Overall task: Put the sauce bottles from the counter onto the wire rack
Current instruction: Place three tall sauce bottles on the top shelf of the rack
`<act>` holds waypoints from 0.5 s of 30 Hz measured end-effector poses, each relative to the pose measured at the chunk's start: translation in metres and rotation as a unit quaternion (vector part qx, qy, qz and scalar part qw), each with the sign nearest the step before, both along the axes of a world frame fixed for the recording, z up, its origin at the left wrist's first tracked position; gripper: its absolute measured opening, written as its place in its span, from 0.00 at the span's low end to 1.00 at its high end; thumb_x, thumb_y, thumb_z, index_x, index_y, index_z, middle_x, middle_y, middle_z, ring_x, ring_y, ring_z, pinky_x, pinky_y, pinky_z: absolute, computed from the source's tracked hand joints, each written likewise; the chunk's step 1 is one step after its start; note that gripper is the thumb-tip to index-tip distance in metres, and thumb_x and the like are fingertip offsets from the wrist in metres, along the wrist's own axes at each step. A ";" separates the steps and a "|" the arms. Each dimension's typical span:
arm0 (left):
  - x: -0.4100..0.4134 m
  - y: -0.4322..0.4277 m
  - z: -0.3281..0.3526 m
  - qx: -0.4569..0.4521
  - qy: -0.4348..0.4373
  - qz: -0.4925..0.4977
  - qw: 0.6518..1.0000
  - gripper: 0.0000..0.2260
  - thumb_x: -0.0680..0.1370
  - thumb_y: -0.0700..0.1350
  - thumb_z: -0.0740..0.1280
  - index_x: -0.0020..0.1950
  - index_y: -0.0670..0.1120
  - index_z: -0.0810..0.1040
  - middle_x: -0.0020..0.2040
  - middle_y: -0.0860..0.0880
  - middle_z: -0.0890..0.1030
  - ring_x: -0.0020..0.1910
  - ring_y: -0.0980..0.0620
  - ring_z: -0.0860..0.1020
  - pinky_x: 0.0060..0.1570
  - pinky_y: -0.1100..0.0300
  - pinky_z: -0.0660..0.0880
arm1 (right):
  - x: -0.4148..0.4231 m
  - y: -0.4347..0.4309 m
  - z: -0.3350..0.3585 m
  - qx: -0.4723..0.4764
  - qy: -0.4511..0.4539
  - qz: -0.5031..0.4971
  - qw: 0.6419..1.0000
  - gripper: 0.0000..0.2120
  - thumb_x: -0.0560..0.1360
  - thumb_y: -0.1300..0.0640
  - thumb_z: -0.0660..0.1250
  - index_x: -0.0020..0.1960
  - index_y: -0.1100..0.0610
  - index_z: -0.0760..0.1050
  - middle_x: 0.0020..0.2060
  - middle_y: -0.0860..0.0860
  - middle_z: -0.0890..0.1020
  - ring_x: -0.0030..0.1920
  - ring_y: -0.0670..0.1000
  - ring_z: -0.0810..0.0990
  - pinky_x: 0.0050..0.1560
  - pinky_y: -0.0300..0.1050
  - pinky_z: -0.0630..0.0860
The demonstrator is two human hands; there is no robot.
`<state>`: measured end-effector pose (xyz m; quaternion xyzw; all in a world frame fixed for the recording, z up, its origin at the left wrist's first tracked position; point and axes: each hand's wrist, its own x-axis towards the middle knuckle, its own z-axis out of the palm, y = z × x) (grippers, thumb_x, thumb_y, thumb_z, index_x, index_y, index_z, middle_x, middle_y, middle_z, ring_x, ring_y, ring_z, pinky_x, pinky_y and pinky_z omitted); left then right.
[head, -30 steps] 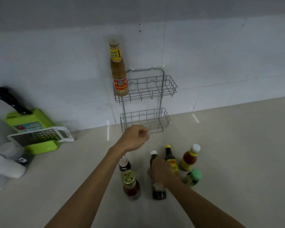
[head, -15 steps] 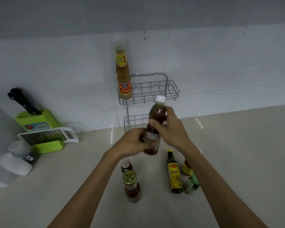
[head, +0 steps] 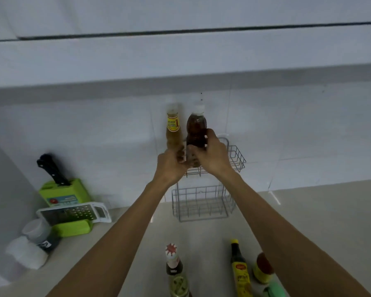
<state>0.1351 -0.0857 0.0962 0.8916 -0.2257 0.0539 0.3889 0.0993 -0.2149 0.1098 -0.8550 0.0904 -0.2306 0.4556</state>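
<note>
A two-tier wire rack (head: 237, 159) hangs on the tiled wall. In its upper basket, at the left, stands a tall amber bottle with a yellow label (head: 173, 130). Right beside it is a dark brown bottle with a white cap (head: 196, 129), upright at the upper basket, held by both hands: my right hand (head: 212, 155) wraps its middle, my left hand (head: 171, 166) grips its lower part. On the counter near me stand a red-and-white-capped bottle (head: 172, 260), a green-lidded jar (head: 179, 286), a yellow-capped dark bottle (head: 239, 269) and a red sauce bottle (head: 262, 269).
The rack's lower basket (head: 202, 205) holds nothing. At the left stand a green knife block (head: 66, 196) with a black-handled knife, a white grater (head: 73, 215) and two shakers (head: 33, 243). A green cap (head: 274, 290) shows at the bottom right.
Both hands have raised the dark brown bottle from above the counter up to the upper basket, beside the amber bottle. The view has tilted upward.
</note>
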 end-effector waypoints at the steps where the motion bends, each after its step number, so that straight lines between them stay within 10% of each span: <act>1: 0.007 -0.002 -0.001 0.025 -0.002 0.012 1.000 0.09 0.74 0.46 0.71 0.52 0.46 0.80 0.41 0.55 0.80 0.42 0.55 0.78 0.33 0.76 0.66 | 0.010 0.001 -0.004 0.009 -0.005 -0.011 1.000 0.23 0.73 0.55 0.71 0.66 0.57 0.69 0.53 0.54 0.80 0.46 0.51 0.78 0.38 0.34 0.71; 15: 0.041 -0.011 -0.034 0.070 0.014 0.016 0.997 0.13 0.74 0.33 0.60 0.34 0.47 0.72 0.34 0.51 0.76 0.38 0.50 0.75 0.32 0.76 0.68 | 0.062 -0.010 -0.053 -0.003 0.065 -0.040 0.997 0.29 0.72 0.51 0.72 0.69 0.55 0.67 0.57 0.56 0.82 0.55 0.59 0.82 0.54 0.56 0.80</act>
